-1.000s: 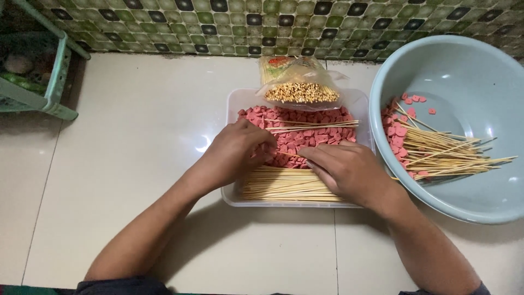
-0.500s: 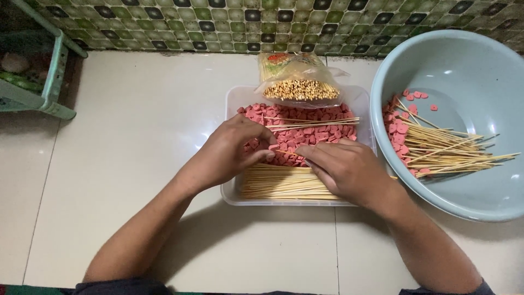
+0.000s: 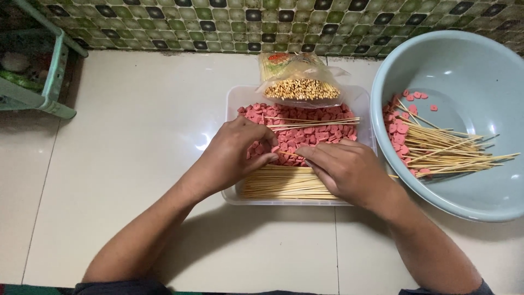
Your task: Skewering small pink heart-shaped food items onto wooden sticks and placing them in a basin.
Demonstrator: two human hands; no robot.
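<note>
Both my hands are over a clear plastic tray (image 3: 233, 98) on the tiled floor. The tray holds many pink sausage slices (image 3: 314, 133), and a bundle of bare bamboo skewers (image 3: 275, 187) lies along its near side. My left hand (image 3: 234, 154) pinches a pink slice at its fingertips. Facing it, my right hand (image 3: 345, 170) grips a thin skewer (image 3: 287, 154) whose tip points at the left fingers. A few more loose skewers (image 3: 322, 122) lie across the slices.
A light blue plastic basin (image 3: 474, 71) on the right holds several skewers loaded with pink slices (image 3: 436, 154). A plastic bag of skewers (image 3: 299, 82) rests on the tray's far edge. A green rack (image 3: 52, 82) stands at the far left against a mosaic-tiled wall (image 3: 218, 24).
My hands stay over the tray. The left fingers have closed in toward the right hand and the skewer tip.
</note>
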